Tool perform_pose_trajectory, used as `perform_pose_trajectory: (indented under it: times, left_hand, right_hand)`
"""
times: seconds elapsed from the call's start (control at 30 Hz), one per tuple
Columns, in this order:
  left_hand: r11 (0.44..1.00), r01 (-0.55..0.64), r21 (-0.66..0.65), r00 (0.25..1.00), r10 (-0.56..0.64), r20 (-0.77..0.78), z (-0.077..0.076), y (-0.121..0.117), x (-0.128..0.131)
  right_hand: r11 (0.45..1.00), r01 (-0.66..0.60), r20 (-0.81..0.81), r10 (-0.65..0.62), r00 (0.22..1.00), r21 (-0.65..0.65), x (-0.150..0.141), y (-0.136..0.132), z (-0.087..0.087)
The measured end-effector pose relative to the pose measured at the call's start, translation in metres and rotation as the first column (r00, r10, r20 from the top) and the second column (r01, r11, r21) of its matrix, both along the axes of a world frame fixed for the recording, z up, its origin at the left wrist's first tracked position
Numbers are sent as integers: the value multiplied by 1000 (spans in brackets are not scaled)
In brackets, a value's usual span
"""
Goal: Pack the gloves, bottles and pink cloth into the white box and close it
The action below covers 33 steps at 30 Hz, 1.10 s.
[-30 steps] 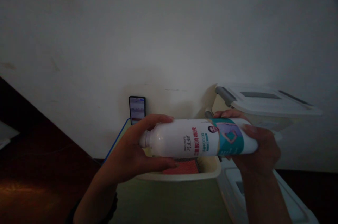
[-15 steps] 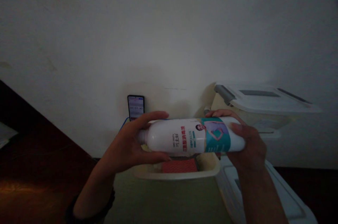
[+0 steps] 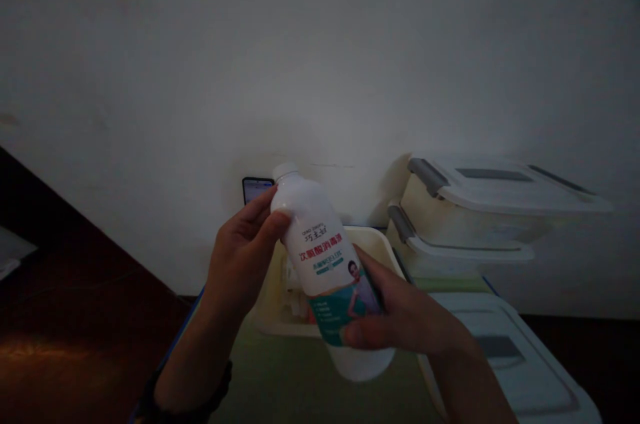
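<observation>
A white disinfectant bottle [image 3: 320,257] with red lettering and a teal label band is held up in front of me, tilted with its capped top toward the upper left. Near the bottle's shoulder, my left hand [image 3: 245,251] grips it with thumb and fingers. Lower down, my right hand [image 3: 400,311] is wrapped round the right side, its thumb across the teal band. Behind and below the bottle sits an open cream bin [image 3: 383,247], partly hidden, with pale items [image 3: 295,291] inside that I cannot make out.
A phone [image 3: 255,189] leans against the wall behind my left hand. At the right, lidded storage boxes [image 3: 480,204] are stacked by the wall. A pale lid with a grey handle [image 3: 520,351] lies nearer on the right. The green tabletop [image 3: 280,384] runs below.
The bottle has turned from lying level to a steep tilt, cap end up and base down. My left hand shifted from the cap end to the shoulder; my right hand moved lower and left.
</observation>
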<state>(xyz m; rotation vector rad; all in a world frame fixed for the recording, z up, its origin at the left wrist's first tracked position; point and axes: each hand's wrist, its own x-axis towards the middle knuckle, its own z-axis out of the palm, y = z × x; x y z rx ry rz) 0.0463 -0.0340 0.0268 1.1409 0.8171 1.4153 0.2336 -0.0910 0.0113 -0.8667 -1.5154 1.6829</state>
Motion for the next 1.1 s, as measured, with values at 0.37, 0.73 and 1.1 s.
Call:
perform_pose_trajectory:
  times: [0.37,0.73,1.1]
  left_hand:
    - [942,323,86,946,-319,-55,4,-4,-1]
    - [929,338,153,940,-340,-18,-1,-3,2]
    - [920,345,188,937,-348,-14,0,-4,4]
  right_hand:
    - [990,63,68,-72,995,124,1,-2,0]
    - [987,85,19,-89,996,133,3,-5,2]
    - [981,81,-10,-81,997,177,7,2,0]
